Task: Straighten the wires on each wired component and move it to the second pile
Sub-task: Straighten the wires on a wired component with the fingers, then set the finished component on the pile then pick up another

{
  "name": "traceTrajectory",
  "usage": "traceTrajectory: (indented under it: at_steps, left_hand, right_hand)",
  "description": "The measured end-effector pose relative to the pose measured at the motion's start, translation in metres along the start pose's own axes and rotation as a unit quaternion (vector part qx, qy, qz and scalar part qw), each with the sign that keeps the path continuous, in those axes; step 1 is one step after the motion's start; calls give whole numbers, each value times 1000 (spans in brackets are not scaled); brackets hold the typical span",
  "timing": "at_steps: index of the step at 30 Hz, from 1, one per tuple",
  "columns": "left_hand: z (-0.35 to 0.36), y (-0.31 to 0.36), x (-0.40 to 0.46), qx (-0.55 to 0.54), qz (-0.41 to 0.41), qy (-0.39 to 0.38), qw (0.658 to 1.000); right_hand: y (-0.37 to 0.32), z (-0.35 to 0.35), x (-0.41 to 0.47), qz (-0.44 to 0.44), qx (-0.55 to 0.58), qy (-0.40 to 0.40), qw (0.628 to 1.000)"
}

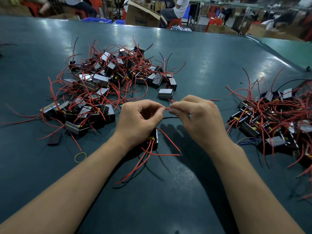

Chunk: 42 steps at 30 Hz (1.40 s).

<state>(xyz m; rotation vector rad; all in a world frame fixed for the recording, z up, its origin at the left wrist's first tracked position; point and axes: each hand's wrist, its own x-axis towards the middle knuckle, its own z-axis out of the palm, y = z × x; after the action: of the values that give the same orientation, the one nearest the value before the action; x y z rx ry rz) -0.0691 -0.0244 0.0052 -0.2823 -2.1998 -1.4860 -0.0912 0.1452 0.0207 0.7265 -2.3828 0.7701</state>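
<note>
Dark green matting covers the worktable (194, 53), with seated people and cardboard boxes beyond its far edge at twelve o'clock. At the centre, the left hand (140, 120) and the right hand (195, 119) meet fingertip to fingertip, each pinching a short stretch of one red wire (167, 108) between thumb and forefinger, the other fingers curled in. A thin black wire (170, 118) runs between the two hands just below that. Under the left wrist lies the wired component (154, 141), a small black block with yellow fittings, resting on the table; part of it is hidden by the hand. Its loose leads (162, 154), red and black, fan out toward five and six o'clock across the mat.

At ten to eleven o'clock sits the large pile (108, 81) of similar blocks, silver-faced and black, tangled in red wire, its near edge just beside the left hand. One silver-topped block (165, 93) lies apart from it at twelve o'clock, near the fingertips. At three o'clock, well apart from the hands, is the second pile (273, 119), also thick with red wires. A yellow rubber band (80, 157) lies at eight o'clock, near a flat dark piece (54, 139).
</note>
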Motion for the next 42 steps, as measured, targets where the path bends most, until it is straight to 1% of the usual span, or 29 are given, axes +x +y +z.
traceTrajectory:
  at_steps: [4, 7, 8, 10, 12, 14, 15, 17, 18, 19, 21, 23, 25, 26, 27, 28, 29, 30, 31, 32, 33, 34, 36, 37, 39, 42]
  left_hand:
    - [-1, 1, -1, -14, 5, -12, 1000]
    - [-2, 3, -1, -25, 18, -25, 999]
    - [-3, 4, -1, -26, 25, -28, 999]
    - [-4, 4, -1, -20, 43, -29, 998]
    - [-4, 5, -1, 2, 71, -29, 997]
    - [-2, 5, -3, 25, 95, -32, 995]
    - [-1, 6, -3, 25, 94, -33, 995]
    - [0, 7, -3, -6, 56, -23, 998]
    - [0, 6, -1, -33, 23, -8, 999]
    - [-3, 4, 2, -58, -9, 15, 998]
    - [-9, -1, 8, -89, -52, 79, 992]
    - [-13, -6, 13, -86, -74, 128, 985]
    - [-13, -9, 14, -63, -74, 137, 986]
    - [-13, -10, 14, -51, -68, 134, 987]
    - [-13, -11, 14, -41, -61, 133, 988]
    - [-13, -13, 14, -35, -57, 135, 989]
    - [-14, -14, 14, -34, -57, 142, 988]
    - [-15, -14, 15, -38, -61, 153, 986]
    - [-16, -15, 16, -43, -68, 170, 982]
    - [-16, -14, 17, -50, -74, 188, 978]
    - [-17, -14, 18, -61, -79, 208, 973]
    - [-18, -14, 20, -79, -82, 227, 967]
    - [-21, -15, 22, -114, -81, 256, 957]
    - [-21, -16, 23, -121, -79, 262, 954]
    - [-22, -18, 21, -116, -73, 262, 955]
    - [-22, -18, 18, -89, -55, 250, 962]
  right_hand:
    - [4, -2, 2, -13, 34, -44, 998]
    - [1, -4, 2, -18, 105, -49, 993]
    - [-1, -5, 1, -2, 136, -49, 990]
    - [-5, -5, 0, 61, 197, -54, 977]
    - [-8, -4, 2, 140, 265, -53, 952]
    - [-11, -5, 5, 215, 339, -40, 915]
    - [-12, -5, 6, 251, 370, -34, 894]
    - [-13, -3, 8, 305, 418, -20, 855]
    - [-12, -1, 7, 323, 420, -9, 848]
    - [-11, 0, 7, 332, 394, 3, 857]
    - [-4, -1, 6, 339, 284, 34, 896]
    - [2, -5, 5, 345, 201, 91, 912]
    - [0, -14, 6, 314, 138, 173, 923]
    - [-6, -19, 8, 288, 127, 215, 924]
    - [-10, -23, 9, 262, 178, 247, 916]
    - [-14, -26, 10, 250, 307, 249, 884]
    - [-21, -29, 10, 256, 488, 204, 809]
    - [-29, -30, 10, 273, 661, 115, 690]
    - [-35, -29, 10, 301, 757, 21, 580]
    - [-42, -25, 10, 325, 787, -59, 521]
    - [-49, -20, 8, 346, 779, -103, 513]
    - [-55, -13, 7, 366, 765, -130, 513]
    - [-65, -1, 6, 413, 742, -148, 507]
    - [-67, 5, 7, 433, 723, -146, 518]
    - [-65, 11, 10, 457, 699, -123, 536]
    - [-51, 2, 12, 462, 676, -23, 573]
